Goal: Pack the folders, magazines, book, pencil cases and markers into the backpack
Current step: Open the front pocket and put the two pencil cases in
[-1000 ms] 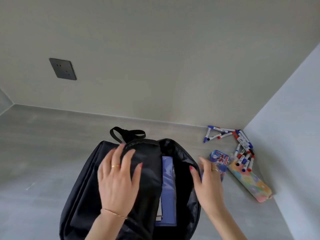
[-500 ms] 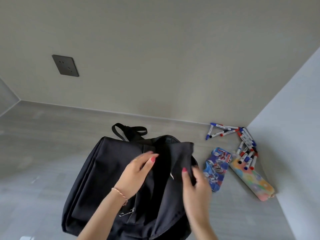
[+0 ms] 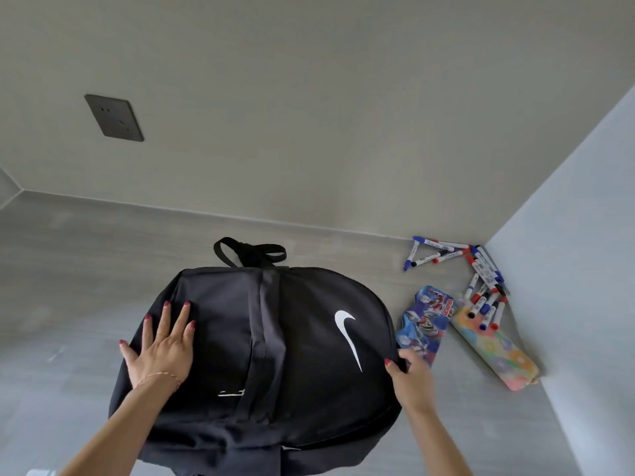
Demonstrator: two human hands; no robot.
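Hands are steadying the closed backpack (image 3: 275, 338) on the desk (image 3: 68, 269).
The left hand (image 3: 161, 348) is lying flat, fingers spread, on its left panel; the right hand (image 3: 409, 372) is gripping its right edge. Just right, two pencil cases are lying: a blue one (image 3: 426, 321) and a pastel one (image 3: 498, 352), with a dozen-odd markers (image 3: 481, 286) scattered beyond. A socket (image 3: 114, 117) is sitting in the wall.

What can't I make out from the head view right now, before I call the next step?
- Inside of the backpack: its flap covers the opening, so what's packed is hidden.
- Right hand: fingertips curl round the flap's edge, mostly out of sight.
- Backpack's near end: cut off by the bottom edge.
- Markers: print too small to read.
- Left hand lies flat, plainly visible.
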